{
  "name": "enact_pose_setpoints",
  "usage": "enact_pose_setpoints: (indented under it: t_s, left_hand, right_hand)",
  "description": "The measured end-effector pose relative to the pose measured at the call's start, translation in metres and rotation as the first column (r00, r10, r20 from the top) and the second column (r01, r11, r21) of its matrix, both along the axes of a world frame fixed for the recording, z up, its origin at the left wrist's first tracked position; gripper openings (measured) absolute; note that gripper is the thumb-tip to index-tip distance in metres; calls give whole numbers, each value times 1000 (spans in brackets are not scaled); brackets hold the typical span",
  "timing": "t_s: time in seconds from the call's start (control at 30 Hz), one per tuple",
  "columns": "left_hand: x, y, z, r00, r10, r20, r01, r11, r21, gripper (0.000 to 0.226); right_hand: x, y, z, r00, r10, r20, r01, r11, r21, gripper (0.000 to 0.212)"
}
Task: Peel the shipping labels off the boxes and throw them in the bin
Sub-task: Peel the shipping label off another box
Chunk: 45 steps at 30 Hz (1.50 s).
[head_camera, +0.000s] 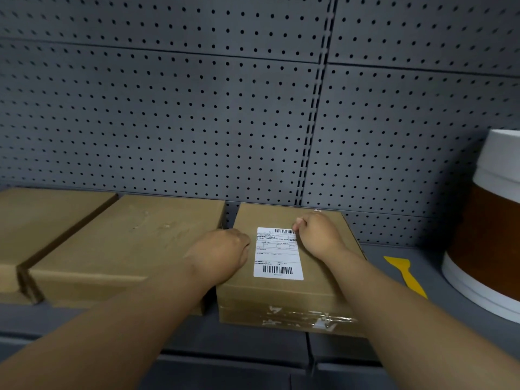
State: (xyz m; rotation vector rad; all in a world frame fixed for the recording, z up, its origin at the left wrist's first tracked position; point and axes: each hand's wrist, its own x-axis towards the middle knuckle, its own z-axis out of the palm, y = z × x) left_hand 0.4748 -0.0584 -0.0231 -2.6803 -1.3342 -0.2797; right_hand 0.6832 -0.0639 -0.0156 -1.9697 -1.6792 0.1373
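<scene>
A brown cardboard box (284, 294) lies flat on the grey shelf, with a white shipping label (277, 257) with barcodes stuck on its top. My left hand (222, 256) rests on the box's left edge, fingers curled down against it. My right hand (316, 232) sits at the label's top right corner, fingertips pinched at that corner. The label lies flat apart from the corner hidden under my fingers. Clear tape with torn white scraps runs along the box's front face.
Two more brown boxes (126, 246) (42, 218) lie to the left, without labels on top. A yellow plastic scraper (406, 274) lies on the shelf (394, 305) to the right. A white and brown round container (486, 229) stands at the far right. Grey pegboard (197, 108) backs the shelf.
</scene>
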Motion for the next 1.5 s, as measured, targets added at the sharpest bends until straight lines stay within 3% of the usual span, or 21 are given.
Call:
enact_pose_setpoints:
  t_s: [0.17, 0.37, 0.53, 0.7, 0.87, 1.0, 1.13, 1.5]
  left_hand:
    - [-1, 2, -1, 1000, -3, -14, 4, 1000, 18, 30]
    - [1, 2, 0, 1000, -2, -15, 2, 1000, 14, 30]
    - [1, 1, 0, 1000, -7, -11, 7, 1000, 20, 30]
    - [0, 4, -4, 1000, -8, 1, 8, 1000, 19, 29]
    - [-1, 5, -5, 1000, -15, 16, 15, 1000, 21, 30]
    - [-1, 4, -5, 1000, -17, 17, 16, 1000, 22, 30]
    - [-1, 3, -5, 1000, -14, 26, 13, 1000, 18, 30]
    - [0, 2, -3, 1000, 0, 21, 0, 1000, 11, 30]
  right_hand:
    - [1, -2, 5, 994, -53, -96, 54, 998, 14, 39]
    - [-1, -1, 2, 1000, -15, -7, 15, 1000, -22, 38]
    - [0, -4, 7, 989, -31, -144, 31, 1000, 3, 34]
    - [-3, -8, 2, 1000, 5, -20, -5, 1000, 6, 22]
    - [-4, -6, 4, 1000, 4, -15, -4, 1000, 7, 17]
    - [-8, -4, 5, 999, 13, 41, -12, 1000, -27, 33]
    - [-6, -7, 6, 990, 54, -134, -53, 998, 15, 15]
    - [-5, -9, 7, 968, 91, -235, -89, 996, 21, 15]
